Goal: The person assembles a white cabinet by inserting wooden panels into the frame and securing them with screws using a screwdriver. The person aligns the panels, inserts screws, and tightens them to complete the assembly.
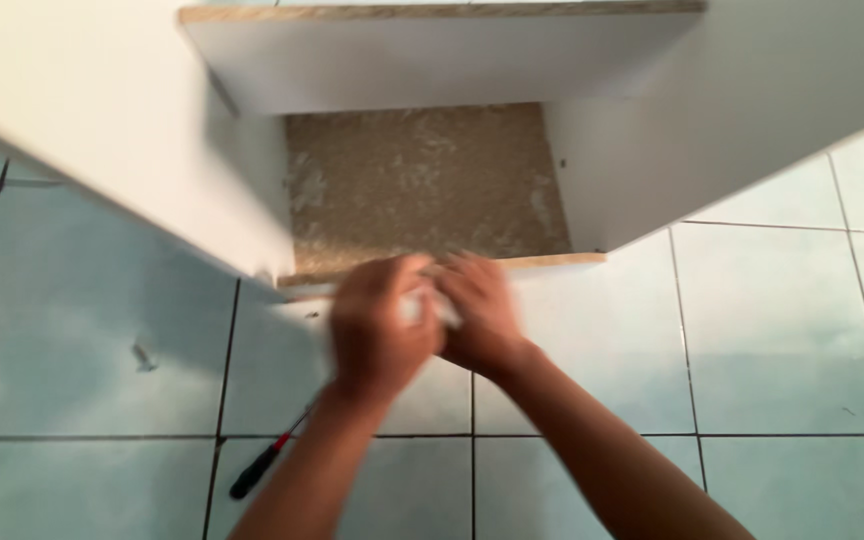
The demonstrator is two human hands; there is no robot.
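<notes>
Two hands meet at cabinet's front edge, above pale blue tiles; screwdriver lies lower left. Left hand, right hand pinch small white object, blurred; exact grip unclear.

A small pale, whitish object sits pinched between the fingertips of the left hand and the right hand, just in front of the raw chipboard front edge of the white laminated chipboard cabinet. Motion blur smears it, so it may be a plastic fitting or a folded scrap. It hangs above the floor, close to the cabinet's edge.
</notes>
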